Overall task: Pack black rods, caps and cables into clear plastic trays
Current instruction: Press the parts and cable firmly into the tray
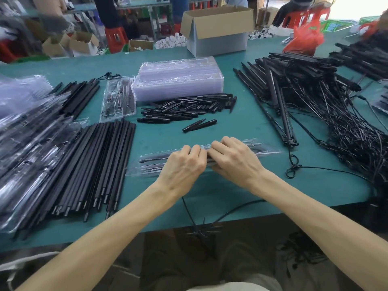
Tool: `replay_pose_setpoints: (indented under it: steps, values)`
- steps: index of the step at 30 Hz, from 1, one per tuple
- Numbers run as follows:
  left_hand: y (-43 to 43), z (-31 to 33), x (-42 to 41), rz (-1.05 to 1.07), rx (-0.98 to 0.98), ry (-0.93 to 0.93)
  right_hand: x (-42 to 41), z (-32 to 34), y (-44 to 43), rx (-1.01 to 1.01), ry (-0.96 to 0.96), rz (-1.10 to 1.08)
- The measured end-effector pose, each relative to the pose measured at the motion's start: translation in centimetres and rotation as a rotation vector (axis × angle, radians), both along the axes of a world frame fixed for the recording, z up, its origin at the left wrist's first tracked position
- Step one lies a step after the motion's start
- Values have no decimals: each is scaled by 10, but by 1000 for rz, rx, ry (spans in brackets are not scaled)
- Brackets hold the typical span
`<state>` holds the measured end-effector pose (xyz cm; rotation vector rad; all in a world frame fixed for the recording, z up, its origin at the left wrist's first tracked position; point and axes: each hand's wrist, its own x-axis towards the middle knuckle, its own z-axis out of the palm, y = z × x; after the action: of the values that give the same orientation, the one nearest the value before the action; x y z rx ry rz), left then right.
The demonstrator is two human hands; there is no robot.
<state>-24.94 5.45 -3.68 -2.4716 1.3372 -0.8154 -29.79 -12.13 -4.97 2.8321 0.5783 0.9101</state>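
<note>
Plastic tray (262, 151), the clear one in work: where is it? (R)

Near edge of the green table (210, 196), centre, lying crosswise. Left hand (184, 164) and right hand (233, 159) sit side by side on its middle. Fingers on both are curled down and seem to pinch a black rod (155, 159) into a slot. (T)

Handling? (R)

Tray is thin moulded film, glossy and floppy. It'll likely buckle if lifted by one end, so I'd support the middle or both ends. Rod looks stiff, light and matte. Press along its length, not at one spot. (T)

Other parts? (R)

Caps (184, 108): short tapered pieces in a loose pile behind the tray. Small, probably roll.
Cables (346, 131): thin, limp, tangled on the right. Expect snagging, so take one strand near its end.
Rod stock (105, 164) is on the left. Empty trays (178, 80) are stacked behind the caps. (T)
</note>
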Motion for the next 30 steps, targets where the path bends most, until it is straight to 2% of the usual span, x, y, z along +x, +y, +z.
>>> replay_pose_setpoints:
  steps: [12, 19, 30]
  values:
    - [4, 9, 5, -25, -211, 135, -1, 22, -3, 22, 148, -2]
    - [2, 14, 4, -67, -190, 105, -2, 28, -4, 78, 164, 33]
    - [4, 16, 8, -153, -169, 170, -1, 26, -4, 19, 155, 61]
